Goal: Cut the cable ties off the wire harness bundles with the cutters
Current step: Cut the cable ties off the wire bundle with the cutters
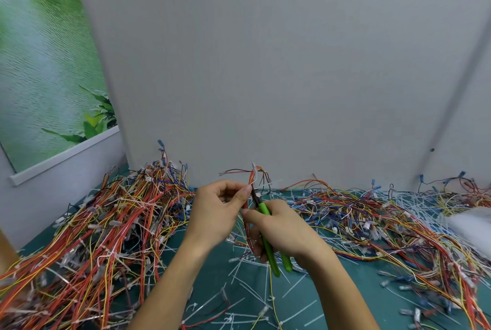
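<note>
Wire harness bundle [251,183] raised for snipping.
Left hand [215,210] pinches it upright; right hand [279,226] squeezes cutters [261,207] just beside, exposing a cable tie [254,172].

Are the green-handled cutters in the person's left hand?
No, the right hand grips the green-handled cutters, while the left hand pinches the wire bundle.
</note>
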